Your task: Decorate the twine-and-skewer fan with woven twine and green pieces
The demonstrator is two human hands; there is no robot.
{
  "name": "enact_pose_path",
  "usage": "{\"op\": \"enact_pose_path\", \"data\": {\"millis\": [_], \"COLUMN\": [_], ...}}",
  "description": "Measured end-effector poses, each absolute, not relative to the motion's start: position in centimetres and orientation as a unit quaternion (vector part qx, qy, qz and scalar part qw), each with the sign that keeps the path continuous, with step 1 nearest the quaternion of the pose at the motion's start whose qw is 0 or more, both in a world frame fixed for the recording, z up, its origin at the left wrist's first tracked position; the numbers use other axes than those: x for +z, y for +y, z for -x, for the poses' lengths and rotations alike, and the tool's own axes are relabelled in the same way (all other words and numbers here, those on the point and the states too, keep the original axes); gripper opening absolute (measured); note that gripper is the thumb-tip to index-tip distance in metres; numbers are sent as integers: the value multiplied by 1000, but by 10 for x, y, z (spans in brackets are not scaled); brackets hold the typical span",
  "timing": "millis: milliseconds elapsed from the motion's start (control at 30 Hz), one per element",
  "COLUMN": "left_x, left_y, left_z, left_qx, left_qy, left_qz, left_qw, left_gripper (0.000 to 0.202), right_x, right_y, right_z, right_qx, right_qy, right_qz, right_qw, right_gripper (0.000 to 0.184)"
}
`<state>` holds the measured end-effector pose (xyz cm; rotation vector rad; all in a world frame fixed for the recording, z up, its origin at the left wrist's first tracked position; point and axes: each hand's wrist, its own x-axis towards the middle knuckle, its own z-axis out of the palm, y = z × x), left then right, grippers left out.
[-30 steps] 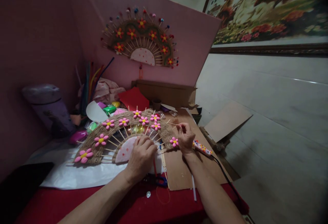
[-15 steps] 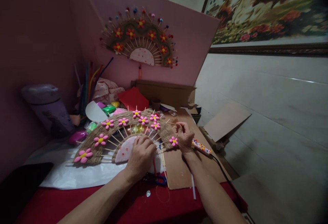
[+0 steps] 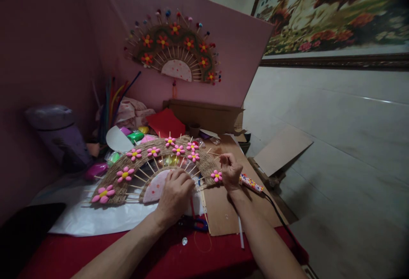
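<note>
A fan-shaped craft piece [image 3: 120, 191] of wound twine and thin sticks lies in front of me, with pink clay flowers [image 3: 125, 174] along its band. My left hand [image 3: 177, 194] is closed over the right part of the fan's pale half-round centre [image 3: 155, 187]; its fingertips are partly hidden. At the fan's right end, my right hand [image 3: 231, 171] is raised in a pinch beside the stick ends [image 3: 213, 153]. Whatever sits between those fingertips is too small to make out. A flower-patterned glue gun [image 3: 252, 183] lies just right of that wrist, partly covered by it.
Brown cardboard [image 3: 223, 215] lies under the fan's right side. Blue-handled snips [image 3: 193, 223], a clear glue stick [image 3: 240, 232] and a small clear gem [image 3: 184, 241] are near the front. Bags of coloured clay [image 3: 136, 136] crowd the back. Another fan [image 3: 175, 49] hangs behind.
The right hand has shifted very slightly, its pinched fingers staying by the fan's right end. My left hand and the fan look the same.
</note>
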<state>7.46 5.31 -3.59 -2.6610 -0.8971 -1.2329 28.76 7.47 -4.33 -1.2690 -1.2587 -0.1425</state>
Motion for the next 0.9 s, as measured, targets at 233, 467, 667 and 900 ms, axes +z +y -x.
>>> {"op": "enact_pose_path", "data": {"millis": [233, 467, 667, 900], "left_x": [-37, -37, -37, -38], "left_y": [54, 53, 53, 53], "left_z": [-75, -75, -75, -75], "left_qx": [-400, -400, -401, -402], "left_qy": [-293, -294, -294, -297], "left_qz": [868, 868, 867, 866], "left_qw": [36, 28, 22, 23], "left_gripper": [17, 16, 13, 13], "right_x": [-34, -36, -37, -38], "right_y": [75, 79, 79, 77], "right_z": [-284, -286, -287, -285], "right_qx": [-158, -135, -149, -133], "right_qy": [-552, -536, -540, -534], "right_qz": [525, 525, 534, 548], "right_qw": [628, 647, 633, 630], "right_gripper": [16, 19, 21, 23]}}
